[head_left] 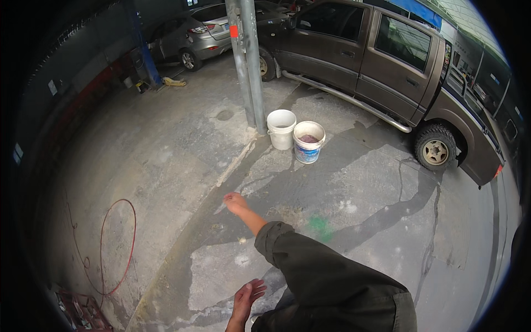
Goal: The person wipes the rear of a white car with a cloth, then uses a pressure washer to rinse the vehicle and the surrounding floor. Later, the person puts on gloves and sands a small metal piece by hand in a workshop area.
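Observation:
My right hand [237, 203] reaches forward over the concrete floor at the end of a dark rolled-up sleeve [326, 265]. Its fingers point left and look drawn together. A pale sliver shows beside the fingertips, but I cannot make out whether it is held or is a mark on the floor. Lower down and closer to me, my left hand [249, 297] is held up with fingers apart and nothing in it. Beyond the right hand stand two buckets: a plain white bucket [281, 138] and a white bucket with a blue label [307, 152], which holds something reddish-brown.
A grey metal post [255, 83] rises just behind the buckets. A brown pickup truck [337, 61] is parked behind, with a silver car [202, 36] farther left. A red hose [134, 232] loops over the floor at left, near a red crate [83, 312].

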Motion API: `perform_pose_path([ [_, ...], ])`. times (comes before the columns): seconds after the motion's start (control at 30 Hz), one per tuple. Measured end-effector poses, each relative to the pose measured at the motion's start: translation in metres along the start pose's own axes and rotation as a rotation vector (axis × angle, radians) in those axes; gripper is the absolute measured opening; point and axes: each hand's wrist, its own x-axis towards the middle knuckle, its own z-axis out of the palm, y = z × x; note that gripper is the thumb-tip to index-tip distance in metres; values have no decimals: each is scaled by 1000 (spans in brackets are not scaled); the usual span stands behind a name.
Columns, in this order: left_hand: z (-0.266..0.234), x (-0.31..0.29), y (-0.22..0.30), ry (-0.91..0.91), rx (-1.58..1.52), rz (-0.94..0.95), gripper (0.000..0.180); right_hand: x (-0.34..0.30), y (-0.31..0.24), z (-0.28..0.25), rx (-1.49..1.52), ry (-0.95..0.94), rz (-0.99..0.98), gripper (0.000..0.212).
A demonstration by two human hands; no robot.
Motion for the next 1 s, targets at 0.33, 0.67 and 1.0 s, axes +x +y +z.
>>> perform_pose_path([
  [0.33, -62, -192, 45, -192, -810, 116, 62, -200, -76, 326, 310, -191, 287, 31],
  [0.67, -190, -313, 27, -161, 144, 490, 47, -234, -15, 563, -738, -213, -630, 34],
  [1.0, -500, -511, 10, 473, -212, 616, 44, -329, 31, 778, -1252, -747, -1188, 34],
])
